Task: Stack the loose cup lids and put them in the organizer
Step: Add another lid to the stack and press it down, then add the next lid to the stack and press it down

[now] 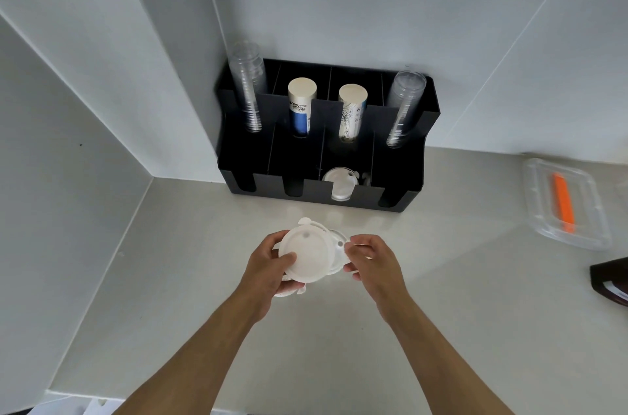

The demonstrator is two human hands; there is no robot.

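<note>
Two bare hands hold a bunch of white cup lids [307, 253] above a pale countertop [204, 244], just in front of a black organizer [401, 156] that stands against the wall. The left hand [272, 270] is closed on the bunch, thumb pressed on the top lid and fingers underneath. The right hand [368, 260] pinches the bunch's right edge between thumb and fingertips. The lids overlap unevenly, so their number cannot be counted; the lower ones are mostly hidden by the top lid and the left hand.

In the organizer's back row stand four stacks: two of clear plastic cups [248, 88], at the outer ends, and two of paper cups [300, 105] between them. In its front row, the third slot from the left holds more white stored lids [339, 183], partly hidden by the front wall. Right of the organizer lies a clear container [540, 210] with something orange [562, 202] inside, blurred. A dark object [610, 278] is cut off by the right edge.
</note>
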